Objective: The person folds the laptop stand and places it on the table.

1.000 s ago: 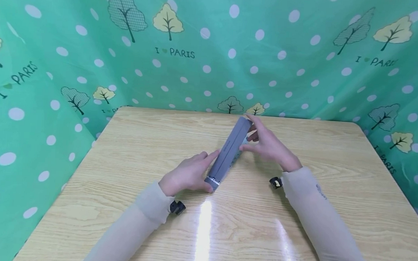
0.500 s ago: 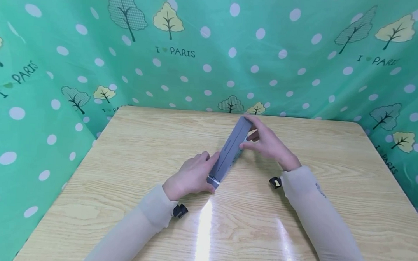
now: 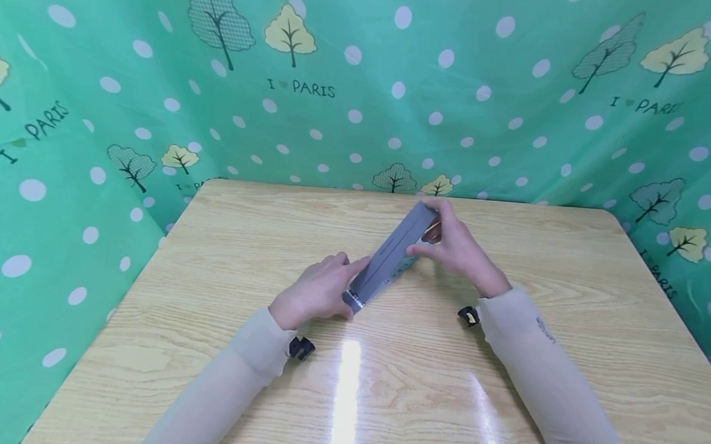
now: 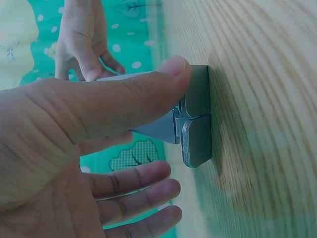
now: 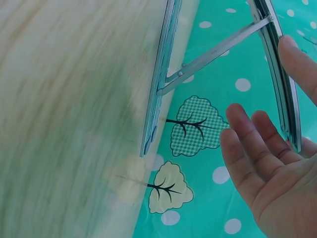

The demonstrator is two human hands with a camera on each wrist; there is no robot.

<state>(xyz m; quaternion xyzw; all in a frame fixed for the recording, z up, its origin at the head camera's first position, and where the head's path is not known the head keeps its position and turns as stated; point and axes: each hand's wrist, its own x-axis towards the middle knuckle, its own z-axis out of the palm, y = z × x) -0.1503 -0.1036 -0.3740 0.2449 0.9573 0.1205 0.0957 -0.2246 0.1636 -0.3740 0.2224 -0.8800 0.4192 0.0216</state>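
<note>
A grey folding metal laptop stand (image 3: pixel 392 250) lies slantwise on the table, its far end up and to the right. In the right wrist view its upper rail (image 5: pixel 276 64) is lifted away from the lower rail (image 5: pixel 156 94), with a metal strut (image 5: pixel 218 54) between them. My left hand (image 3: pixel 319 290) holds the near, hinged end between thumb and index finger; the other fingers are stretched out below in the left wrist view. At the far end, my right hand (image 3: pixel 461 250) grips the upper part between thumb and fingers, the remaining fingers loosely bent.
The stand is on a light wood table (image 3: pixel 260 231), which shows bright light reflections near its front. A green dotted cloth (image 3: pixel 360 116) hangs behind and beside it. A small black wrist camera (image 3: pixel 301 349) sits at the left cuff, another black camera (image 3: pixel 468 316) at the right.
The stand has turned slightly clockwise: its far end has shifted right and its near end left. Both hands keep hold of it, and more of its underside shows.
</note>
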